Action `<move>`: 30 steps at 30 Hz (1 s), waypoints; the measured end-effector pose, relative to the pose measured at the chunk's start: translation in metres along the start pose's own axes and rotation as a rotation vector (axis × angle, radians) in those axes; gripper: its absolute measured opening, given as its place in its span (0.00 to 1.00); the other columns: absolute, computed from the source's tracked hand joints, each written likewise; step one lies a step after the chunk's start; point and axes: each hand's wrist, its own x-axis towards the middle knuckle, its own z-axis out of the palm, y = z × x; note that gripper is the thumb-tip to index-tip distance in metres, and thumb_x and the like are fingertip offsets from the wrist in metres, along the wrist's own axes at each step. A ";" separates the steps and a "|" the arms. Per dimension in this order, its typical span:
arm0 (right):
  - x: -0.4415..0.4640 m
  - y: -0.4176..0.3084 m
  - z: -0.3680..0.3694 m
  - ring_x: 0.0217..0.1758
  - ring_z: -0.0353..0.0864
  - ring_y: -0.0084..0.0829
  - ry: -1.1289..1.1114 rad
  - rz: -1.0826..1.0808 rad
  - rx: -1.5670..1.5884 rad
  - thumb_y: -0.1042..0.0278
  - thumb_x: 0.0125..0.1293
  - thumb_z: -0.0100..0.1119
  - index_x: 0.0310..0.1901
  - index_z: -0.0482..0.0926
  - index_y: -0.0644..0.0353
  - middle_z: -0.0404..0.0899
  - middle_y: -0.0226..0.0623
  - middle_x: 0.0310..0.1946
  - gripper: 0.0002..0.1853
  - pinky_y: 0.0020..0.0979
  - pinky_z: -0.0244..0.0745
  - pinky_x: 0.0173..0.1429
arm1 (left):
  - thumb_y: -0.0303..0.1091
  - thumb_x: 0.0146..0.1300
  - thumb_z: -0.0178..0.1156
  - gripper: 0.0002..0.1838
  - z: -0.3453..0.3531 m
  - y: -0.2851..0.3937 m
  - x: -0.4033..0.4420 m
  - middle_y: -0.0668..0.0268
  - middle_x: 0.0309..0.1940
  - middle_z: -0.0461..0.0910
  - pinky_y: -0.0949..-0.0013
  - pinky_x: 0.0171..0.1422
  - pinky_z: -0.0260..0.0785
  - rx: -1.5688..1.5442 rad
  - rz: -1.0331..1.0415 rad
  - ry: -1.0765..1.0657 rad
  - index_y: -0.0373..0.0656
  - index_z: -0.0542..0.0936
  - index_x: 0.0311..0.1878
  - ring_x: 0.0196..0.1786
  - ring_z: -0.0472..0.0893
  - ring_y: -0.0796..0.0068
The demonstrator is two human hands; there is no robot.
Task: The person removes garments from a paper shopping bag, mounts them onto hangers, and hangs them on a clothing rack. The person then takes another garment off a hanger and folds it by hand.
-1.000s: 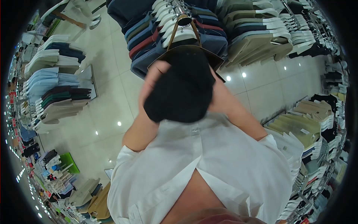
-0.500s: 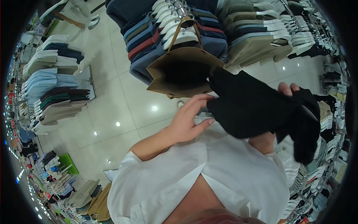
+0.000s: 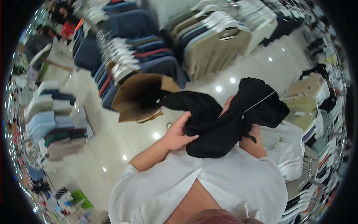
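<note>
A black cloth garment [image 3: 212, 138] is bunched between my two hands in front of my chest; its exact kind does not show. My left hand [image 3: 178, 131] grips its left side between thumb and fingers. Partly covered by the cloth, my right hand [image 3: 226, 106] holds the middle, with fingertips showing above the folds and the wrist below. A thin white line crosses the garment's right part. Just left of it, a brown paper bag [image 3: 128, 95] hangs open-mouthed at the end of a clothes rail, and one end of the garment reaches its opening.
Blue and dark red garments [image 3: 160, 56] hang on white hangers behind the bag. Beige shirts [image 3: 220, 48] hang further right. Another rack of light shirts [image 3: 52, 119] stands at left, and white shirts [image 3: 281, 145] hang close to my right arm. Shiny tiled floor [image 3: 130, 138] lies between.
The view has swung, so the racks and bag appear further left. My right hand has come closer to my left, and the garment is now more gathered.
</note>
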 end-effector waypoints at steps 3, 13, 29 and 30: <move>-0.036 -0.023 -0.018 0.60 0.83 0.50 0.241 -0.045 -0.176 0.39 0.73 0.63 0.60 0.74 0.70 0.81 0.57 0.50 0.36 0.47 0.81 0.69 | 0.13 0.62 0.67 0.38 0.033 -0.006 0.029 0.67 0.69 0.73 0.68 0.80 0.57 0.017 -0.068 -0.046 0.39 0.67 0.75 0.74 0.69 0.74; -0.173 -0.069 -0.157 0.77 0.71 0.40 0.318 -0.525 -0.671 0.79 0.64 0.74 0.80 0.59 0.61 0.68 0.44 0.76 0.46 0.44 0.67 0.82 | 0.22 0.69 0.67 0.37 0.128 -0.062 0.124 0.66 0.71 0.72 0.66 0.80 0.60 0.088 -0.290 -0.182 0.38 0.64 0.79 0.73 0.71 0.75; -0.211 -0.143 -0.219 0.74 0.74 0.40 0.800 -0.341 -0.362 0.75 0.66 0.73 0.75 0.65 0.60 0.73 0.43 0.71 0.38 0.43 0.69 0.79 | 0.30 0.60 0.78 0.49 0.193 -0.148 0.330 0.56 0.73 0.70 0.65 0.79 0.63 0.435 -0.563 -0.578 0.31 0.59 0.79 0.74 0.71 0.68; -0.205 -0.157 -0.225 0.73 0.75 0.39 0.827 -0.315 -0.389 0.75 0.66 0.72 0.75 0.66 0.60 0.74 0.43 0.70 0.37 0.42 0.70 0.78 | 0.29 0.61 0.77 0.48 0.201 -0.153 0.351 0.56 0.72 0.71 0.66 0.78 0.64 0.453 -0.546 -0.635 0.31 0.59 0.79 0.73 0.72 0.69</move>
